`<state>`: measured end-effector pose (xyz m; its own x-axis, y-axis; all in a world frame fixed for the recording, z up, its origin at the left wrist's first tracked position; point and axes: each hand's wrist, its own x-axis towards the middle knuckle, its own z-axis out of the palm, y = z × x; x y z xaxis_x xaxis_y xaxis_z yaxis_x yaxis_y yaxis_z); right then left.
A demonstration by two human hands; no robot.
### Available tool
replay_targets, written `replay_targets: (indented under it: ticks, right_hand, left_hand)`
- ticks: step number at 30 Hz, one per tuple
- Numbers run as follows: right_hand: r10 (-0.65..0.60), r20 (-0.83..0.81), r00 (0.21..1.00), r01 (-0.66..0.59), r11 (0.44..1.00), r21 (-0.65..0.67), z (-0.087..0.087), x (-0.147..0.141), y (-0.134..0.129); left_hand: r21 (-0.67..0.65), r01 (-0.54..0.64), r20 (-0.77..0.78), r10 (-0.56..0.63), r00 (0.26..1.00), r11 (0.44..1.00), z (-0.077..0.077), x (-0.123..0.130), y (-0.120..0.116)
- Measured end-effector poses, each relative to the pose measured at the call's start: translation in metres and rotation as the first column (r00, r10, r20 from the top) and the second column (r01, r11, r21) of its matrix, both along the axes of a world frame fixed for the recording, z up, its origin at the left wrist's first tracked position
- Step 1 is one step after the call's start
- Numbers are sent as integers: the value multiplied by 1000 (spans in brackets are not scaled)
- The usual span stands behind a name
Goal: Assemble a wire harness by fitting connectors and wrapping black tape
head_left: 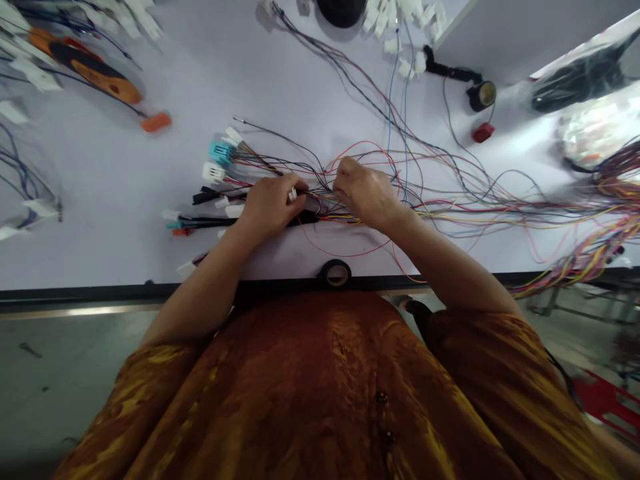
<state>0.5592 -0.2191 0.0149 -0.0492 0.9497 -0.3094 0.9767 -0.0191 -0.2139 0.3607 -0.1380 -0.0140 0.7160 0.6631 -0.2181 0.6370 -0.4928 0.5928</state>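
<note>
Clenched left hand (273, 207) on multicoloured thin-wire harness (320, 210), small white plastic connector (293, 195) at fingertips. Curled right hand (365, 193) just beside, pinching same harness; exact grip hidden.

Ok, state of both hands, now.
Left hand: closed, holding a small white connector.
Right hand: closed, fingers pinching the wire bundle.

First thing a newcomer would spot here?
The bare left hand and right hand, mid-table, gripping a multicoloured wire harness that fans out rightward from white and teal connectors at its left end. A roll of black electrical tape sits at the near edge of the white table.
</note>
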Motion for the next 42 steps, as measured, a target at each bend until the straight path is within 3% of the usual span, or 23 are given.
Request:
replay_targets:
  ticks: [4, 8, 11, 20, 29, 35, 42]
  right_hand:
    - [5, 56, 998, -6, 1000, 22, 3, -5, -2]
    - [15, 13, 1000, -17, 993, 117, 14, -11, -8]
    - [13, -12, 1000, -11, 995, 100, 18, -13, -13]
    - [-66, -238, 969, 88, 993, 83, -11, -9, -20]
    - [-21, -602, 798, 112, 987, 114, -24, 1, -17]
    - [-20, -651, 759, 118, 987, 108, -28, 2, -18]
    - [-71, -654, 754, 146, 987, 61, -30, 1, -16]
  left_hand:
    - [49, -2, -58, 5, 998, 999, 0, 1, -3]
    - [111, -52, -109, 65, 992, 992, -5, 5, -10]
    - [132, -57, -115, 72, 991, 990, -6, 6, -13]
    - [43, -37, -75, 40, 996, 998, -1, 4, -3]
    - [-32, -21, 25, 22, 999, 999, -2, -2, 3]
    - [-30, -28, 176, 33, 984, 999, -9, -15, 4]
    - [44, 148, 217, -154, 964, 988, -23, -21, 1]
